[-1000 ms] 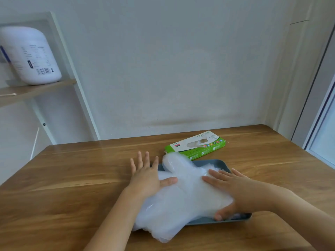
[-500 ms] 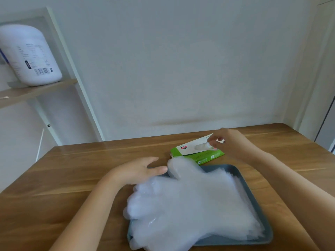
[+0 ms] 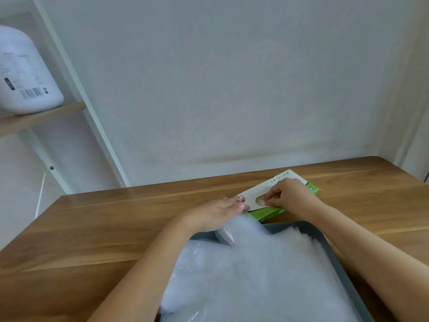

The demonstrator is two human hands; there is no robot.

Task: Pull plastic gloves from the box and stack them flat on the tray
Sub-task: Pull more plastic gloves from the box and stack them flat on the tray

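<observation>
A green and white glove box (image 3: 276, 182) lies flat on the wooden table behind a grey tray (image 3: 334, 254). A thick stack of clear plastic gloves (image 3: 260, 275) fills the tray and hangs over its left side. My left hand (image 3: 216, 214) lies with straight fingers on the box's left end, holding it down. My right hand (image 3: 285, 196) has its fingers curled at the oval slot in the box's top and pinches the glove edge that shows there.
The wooden table (image 3: 116, 228) meets a white wall at the back. A white shelf frame (image 3: 76, 89) stands at the left, with a large white bottle (image 3: 25, 75) on its wooden board. The table's right end sits near a door frame.
Both hands left the glove stack and went to the box. My left hand moved forward onto the box's left end, and my right hand settled at the slot. The camera moved closer.
</observation>
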